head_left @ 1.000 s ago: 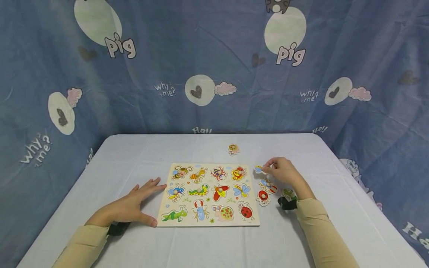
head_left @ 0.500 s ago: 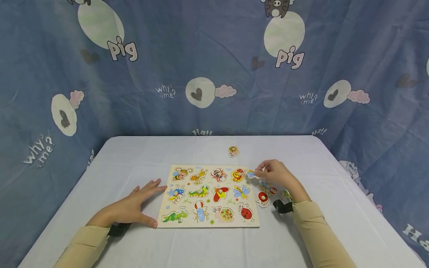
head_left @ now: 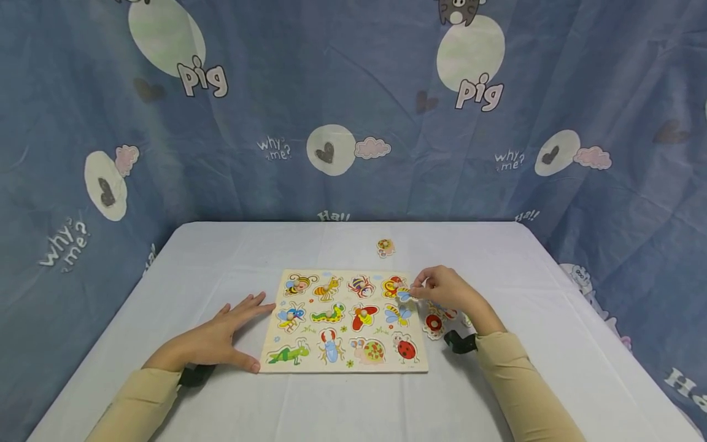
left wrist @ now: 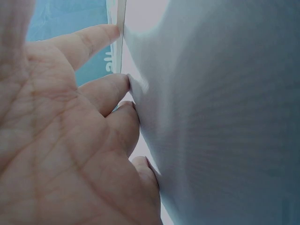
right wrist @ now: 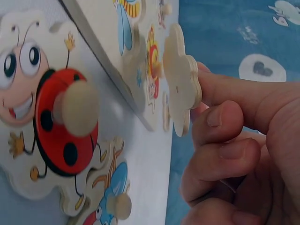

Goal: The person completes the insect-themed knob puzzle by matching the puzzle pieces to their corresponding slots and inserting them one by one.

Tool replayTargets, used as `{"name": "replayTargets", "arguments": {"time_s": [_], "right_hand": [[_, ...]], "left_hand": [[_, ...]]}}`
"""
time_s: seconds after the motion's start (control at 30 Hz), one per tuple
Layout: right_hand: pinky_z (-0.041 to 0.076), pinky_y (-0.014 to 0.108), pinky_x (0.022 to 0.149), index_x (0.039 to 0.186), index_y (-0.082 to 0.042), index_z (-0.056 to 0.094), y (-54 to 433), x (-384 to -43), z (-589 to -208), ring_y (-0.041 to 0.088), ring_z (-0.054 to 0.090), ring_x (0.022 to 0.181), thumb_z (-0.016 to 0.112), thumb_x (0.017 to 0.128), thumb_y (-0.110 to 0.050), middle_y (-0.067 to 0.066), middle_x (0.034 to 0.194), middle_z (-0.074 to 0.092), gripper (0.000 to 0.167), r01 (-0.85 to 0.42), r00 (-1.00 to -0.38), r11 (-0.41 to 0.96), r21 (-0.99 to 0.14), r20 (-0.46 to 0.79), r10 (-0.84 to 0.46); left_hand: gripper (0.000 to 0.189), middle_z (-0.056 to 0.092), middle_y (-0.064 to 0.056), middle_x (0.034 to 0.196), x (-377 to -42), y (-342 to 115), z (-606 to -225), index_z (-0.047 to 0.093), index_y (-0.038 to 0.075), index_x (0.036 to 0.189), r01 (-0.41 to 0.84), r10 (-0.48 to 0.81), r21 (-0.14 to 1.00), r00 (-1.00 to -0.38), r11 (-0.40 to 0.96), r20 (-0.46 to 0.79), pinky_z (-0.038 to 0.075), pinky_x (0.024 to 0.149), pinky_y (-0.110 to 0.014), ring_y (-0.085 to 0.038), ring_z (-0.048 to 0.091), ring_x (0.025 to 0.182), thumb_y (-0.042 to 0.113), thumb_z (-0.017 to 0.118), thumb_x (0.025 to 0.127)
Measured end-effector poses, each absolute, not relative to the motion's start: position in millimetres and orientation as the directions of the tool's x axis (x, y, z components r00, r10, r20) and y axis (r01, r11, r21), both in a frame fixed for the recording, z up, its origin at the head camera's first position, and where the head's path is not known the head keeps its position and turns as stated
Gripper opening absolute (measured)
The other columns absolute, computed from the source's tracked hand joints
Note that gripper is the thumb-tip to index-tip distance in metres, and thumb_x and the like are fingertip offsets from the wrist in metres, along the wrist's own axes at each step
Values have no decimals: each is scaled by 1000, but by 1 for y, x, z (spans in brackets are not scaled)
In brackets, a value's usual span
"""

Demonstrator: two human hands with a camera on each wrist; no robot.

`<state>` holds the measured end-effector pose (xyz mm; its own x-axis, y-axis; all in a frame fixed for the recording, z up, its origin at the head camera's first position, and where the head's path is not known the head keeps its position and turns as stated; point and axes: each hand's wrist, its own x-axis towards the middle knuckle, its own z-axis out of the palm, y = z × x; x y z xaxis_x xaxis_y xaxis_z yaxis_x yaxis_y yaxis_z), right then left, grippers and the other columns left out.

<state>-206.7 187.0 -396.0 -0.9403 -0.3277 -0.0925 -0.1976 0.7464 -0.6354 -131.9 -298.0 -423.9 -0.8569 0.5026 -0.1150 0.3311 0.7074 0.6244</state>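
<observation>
A wooden insect peg puzzle board (head_left: 343, 294) lies on the white table. My left hand (head_left: 218, 334) is spread at its left edge, thumb and index finger touching it; in the left wrist view the palm (left wrist: 70, 122) shows with fingers extended. My right hand (head_left: 450, 291) pinches a blue-winged insect puzzle piece (head_left: 405, 295) over the board's upper right, partly covering the red-and-yellow butterfly piece (head_left: 391, 285). The right wrist view shows the held piece's bare wooden back (right wrist: 180, 84); its knob is hidden. Just below lies the matching blue-winged recess (head_left: 397, 315).
Right of the board lie a ladybug piece (head_left: 434, 323) and a red-and-blue beetle piece (right wrist: 112, 197), both with knobs. A green piece (head_left: 467, 320) is mostly hidden by the right wrist. Beyond the board lies a snail piece (head_left: 385, 247). A blue printed curtain (head_left: 353, 196) hangs behind.
My right hand has carried the blue-winged piece leftward and slightly nearer, from beside the board to over its upper right. The left hand has stayed at the board's edge.
</observation>
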Motion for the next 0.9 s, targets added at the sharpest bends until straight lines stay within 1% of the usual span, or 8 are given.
{"name": "replayTargets", "arguments": {"time_s": [0.13, 0.3, 0.53, 0.9], "right_hand": [[36, 27, 53, 101, -9, 75, 182, -206, -396, 12, 43, 57, 78, 99, -25, -4, 63, 48, 17, -215, -928, 747, -629, -107, -357], [35, 26, 53, 98, -10, 75, 179, -206, -399, 11, 41, 55, 80, 98, -25, -5, 61, 46, 15, -233, -911, 746, -623, -129, -392], [35, 24, 51, 96, -13, 75, 176, -204, -403, 9, 42, 54, 78, 99, -26, -5, 63, 51, 14, -247, -884, 743, -623, -170, -436], [35, 25, 53, 93, -12, 73, 173, -203, -405, 10, 42, 55, 78, 100, -24, -5, 65, 52, 15, -283, -862, 729, -624, -167, -478]], "left_hand": [[118, 15, -26, 179, -132, -298, -423, 42, 16, 166, 325, 500, 627, -857, 708, -121, -3, 123, -84, -57, 4, 164, 49, 99, 68], [119, 15, -26, 179, -132, -297, -423, 42, 16, 166, 320, 498, 628, -858, 710, -126, -3, 123, -84, -57, 5, 164, 49, 99, 67], [119, 16, -25, 179, -132, -297, -424, 43, 17, 165, 320, 490, 617, -863, 719, -123, -2, 124, -84, -56, 7, 164, 50, 99, 66], [119, 15, -25, 179, -132, -298, -424, 42, 17, 166, 323, 497, 624, -859, 711, -122, -3, 124, -84, -56, 5, 164, 50, 99, 67]]}}
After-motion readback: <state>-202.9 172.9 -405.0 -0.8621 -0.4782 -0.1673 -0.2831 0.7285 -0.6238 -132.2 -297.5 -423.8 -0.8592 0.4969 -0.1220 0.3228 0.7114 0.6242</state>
